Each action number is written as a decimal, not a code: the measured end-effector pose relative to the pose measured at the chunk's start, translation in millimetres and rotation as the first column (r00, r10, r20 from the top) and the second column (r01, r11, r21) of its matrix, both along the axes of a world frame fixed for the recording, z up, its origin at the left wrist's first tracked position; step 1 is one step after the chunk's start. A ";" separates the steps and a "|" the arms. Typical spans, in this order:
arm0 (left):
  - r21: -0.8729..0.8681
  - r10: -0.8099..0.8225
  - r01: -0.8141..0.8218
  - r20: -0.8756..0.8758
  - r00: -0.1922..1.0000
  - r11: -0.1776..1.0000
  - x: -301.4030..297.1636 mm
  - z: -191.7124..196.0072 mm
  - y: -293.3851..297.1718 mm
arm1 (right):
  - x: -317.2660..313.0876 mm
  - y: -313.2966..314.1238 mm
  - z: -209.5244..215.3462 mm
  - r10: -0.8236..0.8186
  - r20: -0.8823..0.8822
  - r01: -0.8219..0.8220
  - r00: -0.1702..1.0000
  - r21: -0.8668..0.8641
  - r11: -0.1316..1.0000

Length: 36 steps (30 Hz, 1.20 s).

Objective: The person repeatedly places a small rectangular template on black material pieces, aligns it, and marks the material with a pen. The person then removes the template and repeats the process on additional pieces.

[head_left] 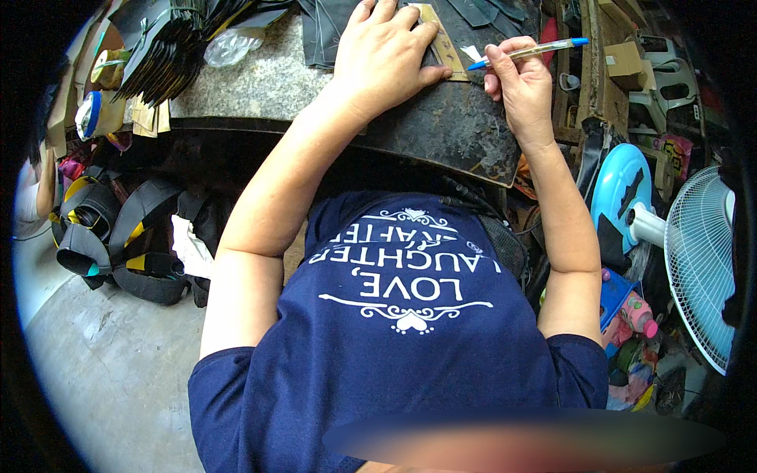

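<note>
At the top of the head view, my left hand [385,55] lies spread on the worktable, pressing down on a flat tan template [443,39] with a straight edge. Dark sheet material [322,33] shows beneath and beside that hand. To the right, my right hand [522,83] pinches a ballpoint pen [538,50] with a clear barrel and blue ends. The pen's blue tip points left, close to the template's right edge. Part of the template is hidden under my left fingers.
The worktable's front edge [260,124] runs across before me. Stacked dark pieces [169,59], a clear plastic bag [234,47] and a thread spool [109,69] lie at left. Black straps [130,236] sit on the floor below. A white-and-blue fan [698,268] stands at right.
</note>
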<state>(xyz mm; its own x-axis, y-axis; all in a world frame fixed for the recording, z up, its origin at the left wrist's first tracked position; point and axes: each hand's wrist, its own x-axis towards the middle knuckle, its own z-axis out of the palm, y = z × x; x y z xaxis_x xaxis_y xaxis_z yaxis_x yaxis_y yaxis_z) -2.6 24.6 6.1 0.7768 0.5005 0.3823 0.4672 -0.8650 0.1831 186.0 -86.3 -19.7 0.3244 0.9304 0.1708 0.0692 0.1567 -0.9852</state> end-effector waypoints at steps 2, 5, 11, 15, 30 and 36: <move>0.005 0.006 -0.006 0.013 1.000 1.000 0.3 -1.8 0.5 | -4.5 1.0 1.8 -0.046 -0.011 0.046 0.999 -0.012 0.999; 0.091 0.005 -0.009 0.041 0.999 0.996 1.0 -4.5 1.6 | -16.2 4.7 5.1 -0.097 0.669 -0.076 0.737 0.224 0.972; 0.078 0.008 -0.010 0.029 1.000 0.997 2.5 -7.4 2.6 | -12.8 13.6 14.5 -0.023 0.097 0.042 0.995 -0.196 0.980; 0.061 0.008 -0.009 0.012 1.000 0.998 2.5 -6.7 2.9 | -14.1 13.9 6.9 -0.087 0.826 -0.208 0.556 0.239 0.949; 0.076 -0.003 -0.001 0.045 0.999 0.997 1.8 -13.5 3.7 | -15.0 15.3 5.3 0.120 0.424 -0.158 0.898 0.056 0.986; 0.157 0.032 -0.035 0.018 0.999 0.987 6.1 -14.4 3.8 | -27.4 1.2 18.1 0.000 0.764 -0.186 0.645 0.157 0.970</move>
<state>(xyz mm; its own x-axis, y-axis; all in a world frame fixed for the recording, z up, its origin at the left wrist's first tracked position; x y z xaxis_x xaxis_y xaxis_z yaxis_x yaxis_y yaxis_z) 3.5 28.3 -8.3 0.7543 0.4586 0.4698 0.4945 -0.8676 0.0530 158.7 -85.0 -1.6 -0.0908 0.8607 0.5010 0.7457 0.3922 -0.5386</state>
